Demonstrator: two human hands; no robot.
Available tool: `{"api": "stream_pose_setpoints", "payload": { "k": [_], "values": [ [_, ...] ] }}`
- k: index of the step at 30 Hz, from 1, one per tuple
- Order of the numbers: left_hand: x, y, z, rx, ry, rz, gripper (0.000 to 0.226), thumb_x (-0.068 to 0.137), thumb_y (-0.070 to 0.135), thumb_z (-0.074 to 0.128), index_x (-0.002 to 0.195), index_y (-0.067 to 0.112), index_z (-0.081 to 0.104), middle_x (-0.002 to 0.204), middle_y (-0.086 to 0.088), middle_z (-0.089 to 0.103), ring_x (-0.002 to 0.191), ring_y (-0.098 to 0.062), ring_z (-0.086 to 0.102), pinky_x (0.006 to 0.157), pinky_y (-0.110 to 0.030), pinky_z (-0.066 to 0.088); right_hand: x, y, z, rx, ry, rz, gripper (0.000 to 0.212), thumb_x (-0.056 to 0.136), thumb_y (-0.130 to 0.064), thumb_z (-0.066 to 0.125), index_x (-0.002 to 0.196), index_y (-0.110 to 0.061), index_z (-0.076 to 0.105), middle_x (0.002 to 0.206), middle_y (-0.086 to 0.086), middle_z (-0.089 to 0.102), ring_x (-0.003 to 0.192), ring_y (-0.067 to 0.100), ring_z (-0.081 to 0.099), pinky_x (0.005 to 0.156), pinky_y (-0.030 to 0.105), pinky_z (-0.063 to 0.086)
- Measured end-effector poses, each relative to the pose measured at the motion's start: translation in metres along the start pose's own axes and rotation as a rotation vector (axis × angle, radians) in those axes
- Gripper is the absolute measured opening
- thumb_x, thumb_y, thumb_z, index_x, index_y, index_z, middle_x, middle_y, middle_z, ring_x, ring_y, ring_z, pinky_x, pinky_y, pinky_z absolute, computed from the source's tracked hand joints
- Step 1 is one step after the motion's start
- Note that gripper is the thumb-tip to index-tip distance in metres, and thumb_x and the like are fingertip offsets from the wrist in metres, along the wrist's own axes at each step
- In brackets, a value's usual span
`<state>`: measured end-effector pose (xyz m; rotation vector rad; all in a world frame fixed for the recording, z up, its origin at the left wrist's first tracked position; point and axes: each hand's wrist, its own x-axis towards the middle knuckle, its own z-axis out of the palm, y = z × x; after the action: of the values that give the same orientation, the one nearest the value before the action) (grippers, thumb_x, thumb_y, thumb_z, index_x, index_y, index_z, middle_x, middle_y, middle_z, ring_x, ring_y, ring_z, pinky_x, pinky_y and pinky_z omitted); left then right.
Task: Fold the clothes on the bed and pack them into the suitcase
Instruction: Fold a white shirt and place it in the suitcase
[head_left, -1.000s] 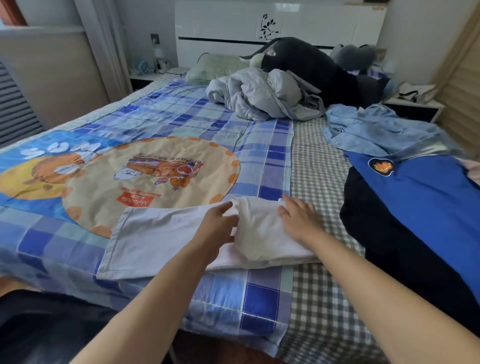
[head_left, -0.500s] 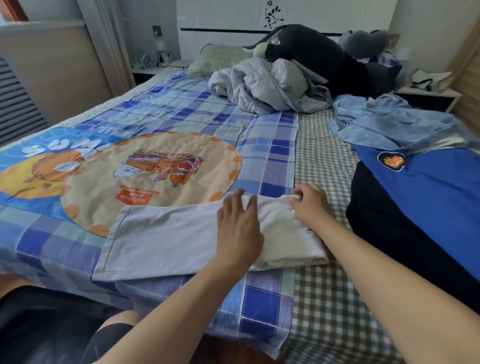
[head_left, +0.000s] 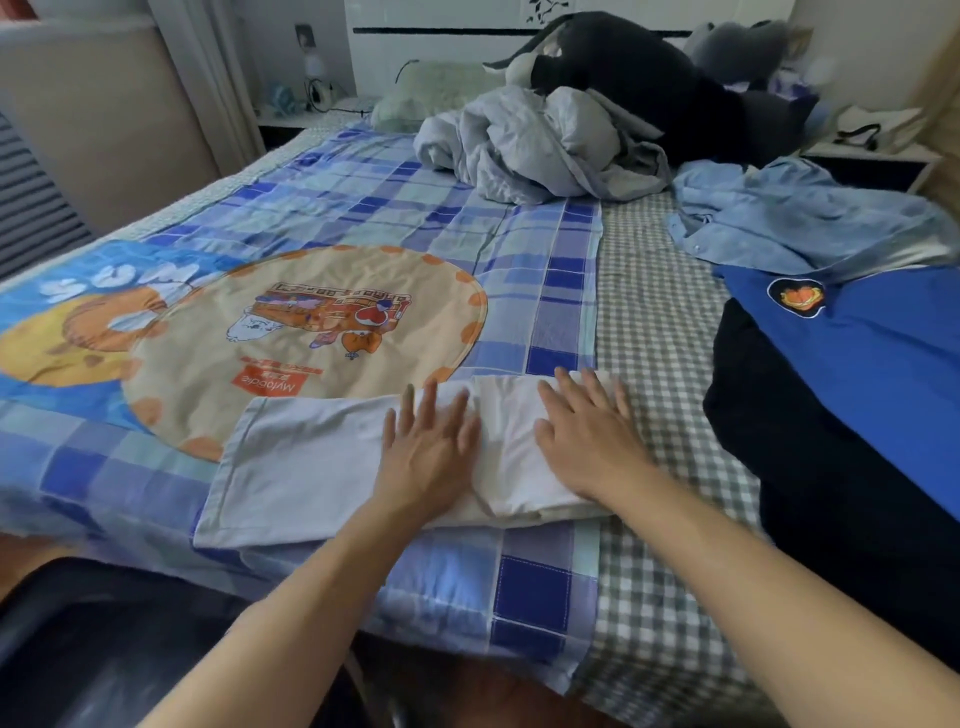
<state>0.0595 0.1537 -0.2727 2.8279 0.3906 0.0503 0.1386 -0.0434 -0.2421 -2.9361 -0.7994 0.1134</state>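
We see both hands lying flat, palms down, on a white garment (head_left: 311, 467) near the front edge of the bed (head_left: 649, 613). The left hand (head_left: 431, 452) has its fingers straight and slightly spread, pressing the cloth near the middle of the garment; it holds nothing. The right hand (head_left: 587, 441) is flat too, fingers extended toward the far edge, resting on the thicker, folded right part of the garment; it grips nothing either. The two hands sit near each other with a strip of white cloth between them.

The garment stretches to the left of the left hand as a single flat layer with a hemmed edge, while under and beside the right hand it is doubled over. It lies across a blue plaid blanket (head_left: 363, 208) with a round cartoon print, its right end reaching the grey checked sheet.

To the right, well apart from the hands, we see a blue shirt with an orange badge (head_left: 872, 353) lying over a dark garment (head_left: 810, 467). Beyond that lies a light blue button shirt (head_left: 789, 218). Farther up the bed a crumpled grey quilt (head_left: 530, 150) sits in front of a dark plush toy (head_left: 649, 78) and a pale green pillow (head_left: 431, 93). A nightstand (head_left: 872, 156) stands at the far right.
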Motion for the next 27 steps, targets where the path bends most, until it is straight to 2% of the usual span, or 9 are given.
{"api": "stream_pose_setpoints", "payload": {
  "k": [5, 11, 14, 16, 19, 21, 24, 26, 27],
  "values": [
    [-0.044, -0.149, -0.03, -0.061, 0.1, -0.717, 0.078, 0.099, 0.063, 0.029, 0.159, 0.015, 0.012, 0.162, -0.022, 0.017, 0.148, -0.043, 0.017, 0.116, -0.06, 0.02, 0.004, -0.036, 0.033, 0.009, -0.015, -0.083, 0.069, 0.098, -0.062, 0.006, 0.16, -0.032, 0.0, 0.168, -0.008, -0.009, 0.154, 0.019, -0.013, 0.124, 0.048, -0.008],
    [-0.037, -0.182, -0.045, -0.229, 0.074, -0.773, 0.096, 0.094, 0.057, 0.051, 0.154, 0.0, 0.004, 0.145, -0.028, 0.045, 0.129, -0.048, 0.048, 0.104, -0.052, 0.04, 0.007, -0.033, 0.038, -0.032, 0.006, -0.074, 0.07, 0.096, -0.065, 0.001, 0.159, -0.036, -0.005, 0.167, -0.01, -0.011, 0.154, 0.017, -0.013, 0.124, 0.049, -0.006],
    [-0.022, -0.185, -0.073, -0.535, 0.002, -0.885, 0.078, 0.088, 0.034, 0.074, 0.144, -0.005, 0.035, 0.129, -0.027, 0.058, 0.107, -0.041, 0.063, 0.087, -0.046, 0.054, 0.006, -0.034, 0.036, -0.028, 0.013, -0.07, 0.069, 0.097, -0.064, 0.004, 0.159, -0.035, -0.003, 0.168, -0.01, -0.011, 0.154, 0.016, -0.013, 0.124, 0.048, -0.006],
    [-0.02, -0.177, -0.094, -0.687, -0.055, -0.837, 0.043, 0.089, 0.019, 0.07, 0.12, -0.007, 0.056, 0.097, -0.024, 0.064, 0.075, -0.031, 0.063, 0.063, -0.037, 0.054, 0.005, -0.033, 0.035, -0.018, 0.012, -0.068, 0.069, 0.097, -0.064, 0.004, 0.16, -0.035, -0.002, 0.168, -0.01, -0.01, 0.154, 0.016, -0.012, 0.124, 0.047, -0.006],
    [-0.015, -0.131, -0.118, -0.53, -0.007, -0.572, 0.02, 0.092, 0.007, 0.059, 0.111, 0.001, 0.054, 0.092, -0.017, 0.058, 0.073, -0.028, 0.057, 0.063, -0.035, 0.053, 0.006, -0.033, 0.036, -0.013, 0.019, -0.065, 0.07, 0.097, -0.064, 0.005, 0.16, -0.034, 0.0, 0.168, -0.01, -0.008, 0.154, 0.015, -0.01, 0.124, 0.046, -0.005],
    [-0.018, -0.076, -0.118, -0.34, -0.054, -0.35, 0.029, 0.095, 0.01, 0.055, 0.123, 0.011, 0.048, 0.106, -0.013, 0.059, 0.088, -0.03, 0.061, 0.065, -0.036, 0.056, 0.007, -0.034, 0.037, -0.008, 0.017, -0.062, 0.07, 0.097, -0.064, 0.007, 0.16, -0.035, 0.003, 0.168, -0.01, -0.006, 0.154, 0.015, -0.009, 0.124, 0.045, -0.005],
    [-0.024, -0.006, -0.076, -0.116, -0.156, -0.059, 0.053, 0.097, 0.017, 0.054, 0.147, 0.008, 0.04, 0.135, -0.016, 0.053, 0.126, -0.035, 0.052, 0.103, -0.033, 0.04, 0.005, -0.034, 0.033, 0.02, 0.027, -0.058, 0.066, 0.099, -0.062, 0.013, 0.159, -0.036, 0.011, 0.169, -0.009, 0.0, 0.154, 0.015, -0.006, 0.124, 0.043, -0.006],
    [-0.03, 0.023, -0.05, -0.155, -0.298, 0.013, 0.062, 0.103, 0.034, 0.052, 0.154, 0.006, 0.031, 0.136, -0.019, 0.059, 0.124, -0.034, 0.056, 0.1, -0.033, 0.041, 0.003, -0.033, 0.029, 0.024, 0.021, -0.075, 0.064, 0.101, -0.06, 0.013, 0.159, -0.035, 0.01, 0.169, -0.009, -0.001, 0.154, 0.015, -0.007, 0.124, 0.042, -0.007],
    [-0.032, 0.026, -0.044, -0.239, -0.253, 0.017, 0.057, 0.104, 0.036, 0.048, 0.152, 0.009, 0.036, 0.132, -0.018, 0.063, 0.12, -0.032, 0.059, 0.096, -0.033, 0.044, 0.002, -0.033, 0.028, 0.018, 0.018, -0.087, 0.064, 0.101, -0.06, 0.012, 0.16, -0.035, 0.008, 0.169, -0.009, -0.002, 0.154, 0.015, -0.007, 0.124, 0.042, -0.008]
  ]
}}
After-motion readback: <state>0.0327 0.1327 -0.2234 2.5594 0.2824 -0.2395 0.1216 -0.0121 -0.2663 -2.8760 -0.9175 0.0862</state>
